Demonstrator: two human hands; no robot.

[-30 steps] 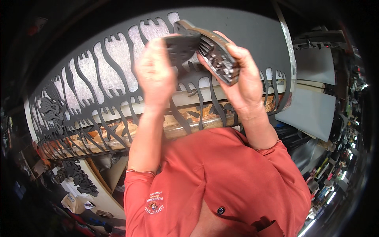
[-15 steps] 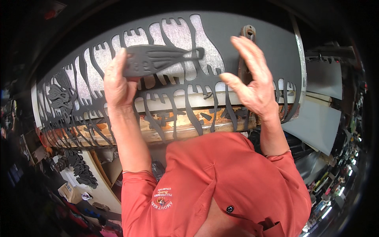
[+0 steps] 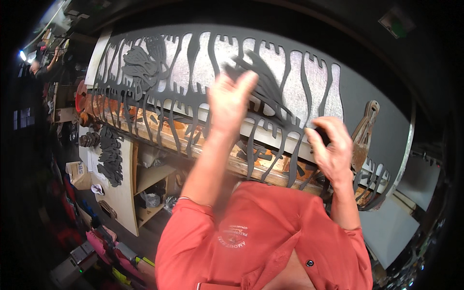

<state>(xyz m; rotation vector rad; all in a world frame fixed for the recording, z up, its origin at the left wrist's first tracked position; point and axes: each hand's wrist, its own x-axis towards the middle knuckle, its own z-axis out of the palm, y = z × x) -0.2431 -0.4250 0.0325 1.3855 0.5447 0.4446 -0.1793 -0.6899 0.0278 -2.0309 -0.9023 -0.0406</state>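
Observation:
A stack of dark grey foam cut-outs is in my left hand, tilted and blurred by motion. My thumb presses its near side; my other fingers are partly hidden. Beneath lies a dark foam sheet with rows of toothed, elongated openings. Through them a pale, speckled surface shows. My right hand is low over the sheet's near edge. Its thumb and forefinger tips come together beside a thin strip; what they pinch, if anything, cannot be made out. A long, worn, rusty metal piece lies to its right.
A loose pile of dark cut-outs rests on the sheet's left part. Foam scraps lie along the wooden front ledge. More stacked cut-outs sit on a side table at lower left. Pale boards stand at right.
My view has shifted and turned. The held cut-outs have swung from lying level to slanting down rightward. My right hand, spread before, has lowered and curled its fingers near the sheet's edge.

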